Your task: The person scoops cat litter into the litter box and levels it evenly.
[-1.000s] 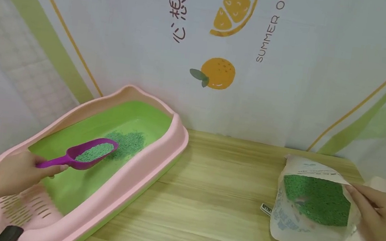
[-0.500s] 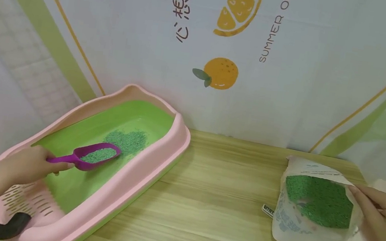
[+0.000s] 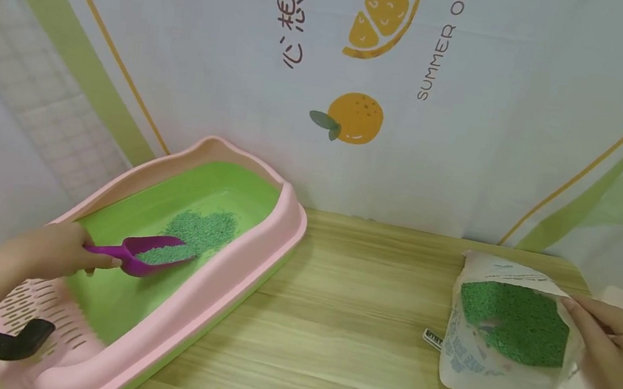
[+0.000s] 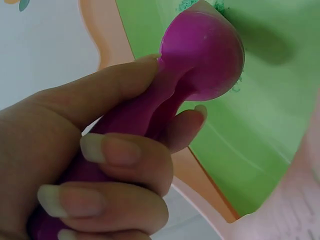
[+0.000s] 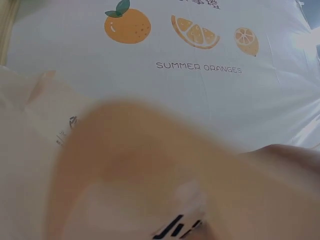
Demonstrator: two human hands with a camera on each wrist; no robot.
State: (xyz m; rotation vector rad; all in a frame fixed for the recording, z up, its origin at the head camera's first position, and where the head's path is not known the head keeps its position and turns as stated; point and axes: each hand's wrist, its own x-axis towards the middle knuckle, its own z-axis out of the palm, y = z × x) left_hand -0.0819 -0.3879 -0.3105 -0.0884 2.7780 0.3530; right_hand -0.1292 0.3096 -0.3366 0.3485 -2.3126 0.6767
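Observation:
My left hand (image 3: 56,251) grips the handle of a purple scoop (image 3: 130,263), its fingers curled round it in the left wrist view. Green pellets (image 3: 161,254) lie in the scoop, whose front edge is low over the litter tray (image 3: 221,268), at a green heap of litter (image 3: 205,227). The tray has a pink rim and a green base. On the right, my right hand (image 3: 613,348) pinches the edge of a white bag (image 3: 465,369), whose mouth gapes toward me and shows green litter (image 3: 528,328). In the right wrist view, blurred pale bag material hides most of that hand.
A slotted pink step (image 3: 51,318) forms the tray's near end. The wooden table (image 3: 343,315) stretches between tray and bag. Behind stands a white curtain (image 3: 437,171) with orange prints. A small barcode label (image 3: 432,339) sticks out beside the bag.
My left hand has moved right and slightly forward with the scoop, which is now lower and tipped, its pellets meeting the heap. The right hand and the bag have stayed nearly still.

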